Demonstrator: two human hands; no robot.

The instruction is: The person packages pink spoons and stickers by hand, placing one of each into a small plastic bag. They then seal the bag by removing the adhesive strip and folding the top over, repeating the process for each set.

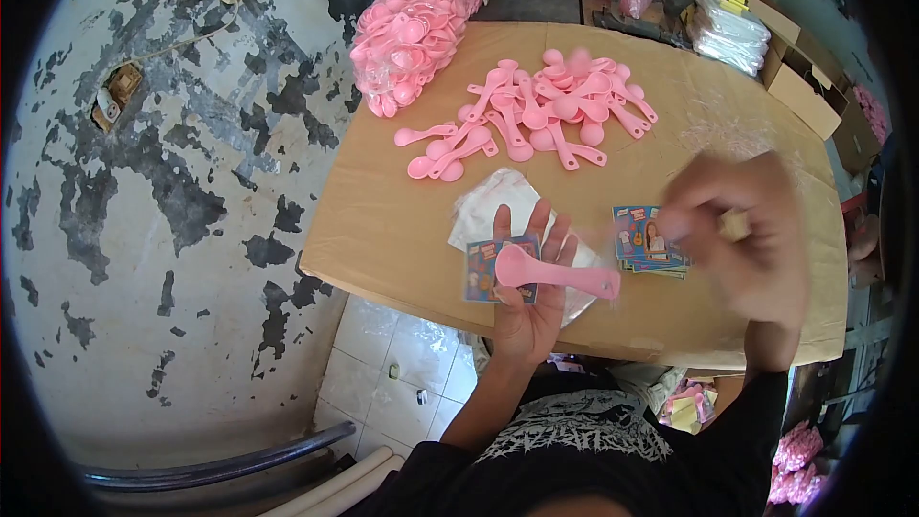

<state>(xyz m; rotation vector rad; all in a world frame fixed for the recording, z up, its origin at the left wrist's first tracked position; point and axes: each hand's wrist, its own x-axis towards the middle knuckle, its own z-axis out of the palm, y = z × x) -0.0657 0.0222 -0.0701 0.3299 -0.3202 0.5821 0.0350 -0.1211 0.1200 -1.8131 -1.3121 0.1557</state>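
My left hand (pixel 528 321) is palm up over the table's near side, fingers extended and thumb by the card. Across its palm lies a pink spoon (pixel 560 275) with a round bowl and a hole in its handle, over a colourful printed card (pixel 481 273); a clear plastic edge shows round them. To the right, my right hand (pixel 756 230) is blurred, its fingers curled around a small tan piece (pixel 734 225) that I cannot make out. A stack of printed cards (pixel 639 237) sits beside it. White plastic bags (pixel 498 196) lie partly under my left hand.
Many loose pink spoons (pixel 531 110) are piled toward the table's (pixel 383 230) far side. A large clear bag of pink spoons (pixel 407 43) stands at the back left. At the back right are packed plastic bags (pixel 729 33) and a cardboard box (pixel 804 86).
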